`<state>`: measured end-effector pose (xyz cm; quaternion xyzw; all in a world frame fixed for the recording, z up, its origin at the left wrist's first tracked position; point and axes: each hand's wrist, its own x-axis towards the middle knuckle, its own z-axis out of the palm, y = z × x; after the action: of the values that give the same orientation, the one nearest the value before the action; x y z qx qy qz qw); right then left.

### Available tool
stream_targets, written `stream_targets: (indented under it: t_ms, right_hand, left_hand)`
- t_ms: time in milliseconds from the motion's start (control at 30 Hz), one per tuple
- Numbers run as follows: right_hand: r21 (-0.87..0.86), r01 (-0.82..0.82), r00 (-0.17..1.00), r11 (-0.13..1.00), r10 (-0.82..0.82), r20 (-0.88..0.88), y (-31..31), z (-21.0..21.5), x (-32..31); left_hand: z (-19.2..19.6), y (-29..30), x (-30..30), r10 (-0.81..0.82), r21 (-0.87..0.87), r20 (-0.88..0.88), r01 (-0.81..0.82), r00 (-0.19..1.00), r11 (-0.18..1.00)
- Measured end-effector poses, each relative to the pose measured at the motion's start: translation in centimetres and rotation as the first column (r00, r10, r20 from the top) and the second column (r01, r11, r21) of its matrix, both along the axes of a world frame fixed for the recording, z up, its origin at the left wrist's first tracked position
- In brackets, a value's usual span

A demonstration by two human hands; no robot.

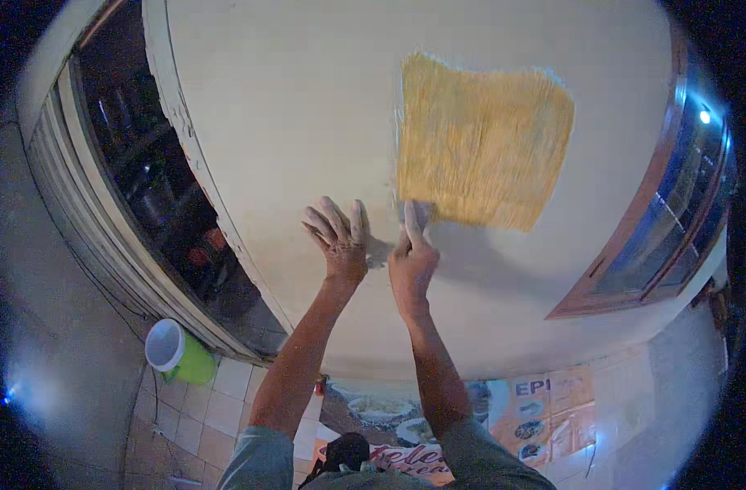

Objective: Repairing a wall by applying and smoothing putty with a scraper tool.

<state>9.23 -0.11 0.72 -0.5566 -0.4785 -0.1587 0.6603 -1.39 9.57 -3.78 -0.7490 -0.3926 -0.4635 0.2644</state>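
Observation:
In front of me stands a pale cream wall (283, 106) with a rough, streaky yellow patch (483, 143). My right hand (414, 265) grips what looks like a putty knife (423, 211), its thumb or finger stretched along the tool toward the blade. The blade lies against the wall at the patch's lower left corner; its handle is hidden in the hand. To the left, my left hand (339, 237) rests on the wall with fingers spread and holds nothing. Pale dust coats the fingers of both hands.
A dark opening (177, 180) with a chipped edge lies left. A brown-framed window (659, 220) is at right. Below left, a lime-green bucket (195, 361) stands on tiles (189, 416). Printed banner sheets (544, 408) cover the floor below the wall. A cable runs at far left.

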Motion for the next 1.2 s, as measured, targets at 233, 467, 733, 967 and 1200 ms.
stream_targets:
  t_ms: [233, 467, 733, 967, 1200]
  right_hand:
    - [-0.129, -0.044, 0.997, 0.991, 0.035, -0.069, -1.0, 3.3, -0.9]
    - [-0.042, -0.037, 0.998, 0.998, 0.035, -0.043, -0.7, -0.5, 0.0]
    - [-0.060, 0.007, 0.999, 0.998, -0.009, -0.035, -0.2, 1.6, -0.9]
    - [-0.055, 0.008, 0.996, 0.998, -0.013, -0.087, -0.4, 1.9, -1.5]
    - [0.026, 0.048, 0.998, 0.999, -0.047, -0.029, -0.3, -0.2, -1.2]
  left_hand:
    - [-0.1, -0.1, -0.4, 0.070, -0.098, -0.087, -0.078, 0.994, 0.992]
    - [0.2, -1.1, 0.3, -0.059, -0.133, -0.007, 0.057, 0.998, 0.990]
    - [0.3, -0.2, 0.0, 0.034, -0.062, -0.036, -0.036, 0.999, 0.997]
    - [-0.2, 0.0, 0.0, 0.021, -0.095, -0.025, -0.024, 0.999, 0.995]
    - [0.3, -0.9, 0.5, -0.085, -0.118, 0.030, 0.088, 0.996, 0.989]
